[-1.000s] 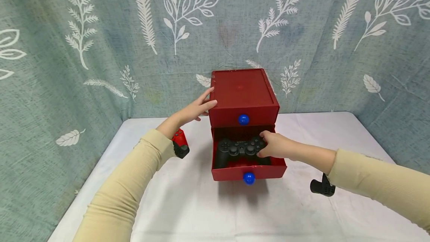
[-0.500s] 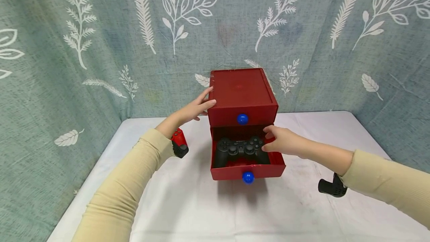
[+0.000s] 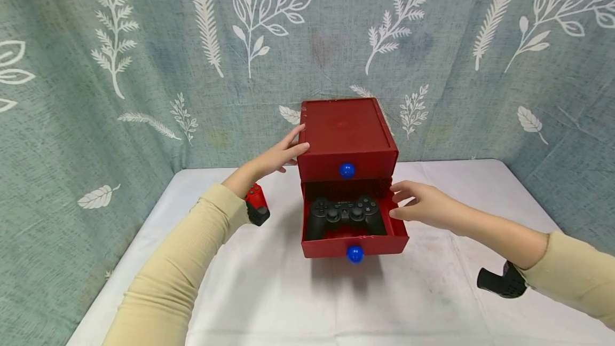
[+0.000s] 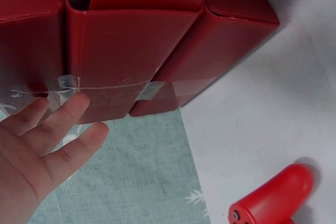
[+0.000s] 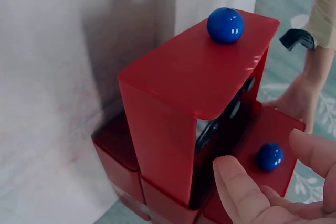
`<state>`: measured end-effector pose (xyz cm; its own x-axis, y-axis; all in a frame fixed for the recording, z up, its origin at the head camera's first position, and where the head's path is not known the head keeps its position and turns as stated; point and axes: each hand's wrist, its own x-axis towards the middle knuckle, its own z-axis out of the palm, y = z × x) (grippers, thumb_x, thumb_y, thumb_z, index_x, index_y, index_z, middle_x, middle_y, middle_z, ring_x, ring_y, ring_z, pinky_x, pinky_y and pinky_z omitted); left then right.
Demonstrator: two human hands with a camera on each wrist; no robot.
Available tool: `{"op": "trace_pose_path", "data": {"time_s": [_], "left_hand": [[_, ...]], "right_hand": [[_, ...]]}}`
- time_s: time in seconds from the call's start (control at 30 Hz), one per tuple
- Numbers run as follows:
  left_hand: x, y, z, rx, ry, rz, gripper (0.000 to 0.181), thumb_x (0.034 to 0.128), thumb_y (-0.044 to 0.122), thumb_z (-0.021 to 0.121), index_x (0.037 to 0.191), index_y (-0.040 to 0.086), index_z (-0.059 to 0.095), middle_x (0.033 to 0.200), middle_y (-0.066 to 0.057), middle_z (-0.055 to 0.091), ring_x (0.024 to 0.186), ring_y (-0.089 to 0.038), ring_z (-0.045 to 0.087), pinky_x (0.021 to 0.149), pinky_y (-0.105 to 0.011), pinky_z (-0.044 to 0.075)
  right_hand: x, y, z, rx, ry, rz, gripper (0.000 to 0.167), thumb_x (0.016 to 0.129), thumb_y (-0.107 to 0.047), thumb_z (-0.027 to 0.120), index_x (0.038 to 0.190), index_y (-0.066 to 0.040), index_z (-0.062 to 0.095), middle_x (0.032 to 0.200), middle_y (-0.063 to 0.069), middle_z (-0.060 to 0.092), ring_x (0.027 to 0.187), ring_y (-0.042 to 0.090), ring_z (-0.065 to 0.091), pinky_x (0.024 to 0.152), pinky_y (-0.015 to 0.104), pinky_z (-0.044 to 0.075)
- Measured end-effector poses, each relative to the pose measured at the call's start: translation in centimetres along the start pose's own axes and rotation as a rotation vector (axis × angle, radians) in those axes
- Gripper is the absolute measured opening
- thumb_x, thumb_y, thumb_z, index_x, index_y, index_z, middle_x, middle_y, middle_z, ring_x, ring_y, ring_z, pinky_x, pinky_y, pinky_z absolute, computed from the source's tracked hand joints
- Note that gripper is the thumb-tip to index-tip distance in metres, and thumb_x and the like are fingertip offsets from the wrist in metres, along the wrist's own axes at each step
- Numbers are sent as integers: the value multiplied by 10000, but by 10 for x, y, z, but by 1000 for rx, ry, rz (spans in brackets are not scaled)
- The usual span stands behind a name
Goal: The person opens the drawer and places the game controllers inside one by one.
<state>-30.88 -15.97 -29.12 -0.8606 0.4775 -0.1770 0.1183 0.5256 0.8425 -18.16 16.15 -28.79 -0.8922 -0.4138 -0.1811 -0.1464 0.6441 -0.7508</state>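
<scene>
A red drawer unit [image 3: 346, 127] with blue knobs stands on the table, its drawer [image 3: 355, 247] below the top one pulled out. Inside that drawer lies a black Sony game controller [image 3: 344, 212]. My left hand [image 3: 273, 160] is at the unit's left side, fingers spread, with fingertips at the top's left edge; in the left wrist view the fingers [image 4: 73, 111] are beside the red side wall. My right hand [image 3: 425, 204] hovers at the pulled-out drawer's right edge, fingers loosely bent, holding nothing. The right wrist view shows its thumb and fingers apart near the drawer opening.
A red object with buttons [image 3: 257, 196], partly hidden by my left wrist and its black camera [image 3: 259, 215], lies on the white-covered table [image 3: 269, 292]. A leaf-patterned curtain [image 3: 230, 95] hangs behind and at the sides.
My right hand has come off the black game controller and drawn back to the right, to the drawer's edge. The controller stays in the drawer. My left hand keeps its place.
</scene>
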Motion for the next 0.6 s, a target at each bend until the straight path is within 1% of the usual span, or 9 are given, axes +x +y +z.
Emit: {"op": "trace_pose_path", "data": {"time_s": [0.13,0.23,0.33,0.5,0.6], "left_hand": [[-12,15,2,-9,-14,-7,657,955,406,383,1465,362,-30,1520,-108,126,1256,-425,379,960,-614,284],[-18,22,4,-6,-19,-12,661,957,402,382,1471,340,-29,1521,-112,120,1258,-418,380,964,-604,286],[-18,22,4,-6,-22,-15,664,952,415,390,1466,362,-29,1524,-104,111,1263,-414,376,962,-601,290],[-19,23,4,-4,-17,-15,664,956,409,389,1467,354,-31,1522,-104,118,1263,-416,373,959,-598,295],[-19,23,4,-5,-13,-13,664,958,406,388,1469,347,-31,1521,-105,120,1262,-418,374,958,-601,292]], "right_hand": [[-8,4,-3,-17,23,-25,580,855,-244,635,1313,27,403,1205,233,519,994,294,595,797,416,502],[-14,6,-5,-37,44,-39,572,857,-249,637,1311,16,410,1200,217,526,981,277,605,783,407,505],[-20,9,-6,-69,70,-74,559,858,-241,637,1307,11,419,1197,208,534,965,256,612,766,389,509],[-28,14,-4,-111,112,-135,540,850,-216,649,1285,22,435,1156,201,561,925,233,625,733,351,519],[-32,16,-1,-119,132,-146,509,841,-216,660,1259,-2,465,1104,151,586,888,188,628,715,311,515]]}}
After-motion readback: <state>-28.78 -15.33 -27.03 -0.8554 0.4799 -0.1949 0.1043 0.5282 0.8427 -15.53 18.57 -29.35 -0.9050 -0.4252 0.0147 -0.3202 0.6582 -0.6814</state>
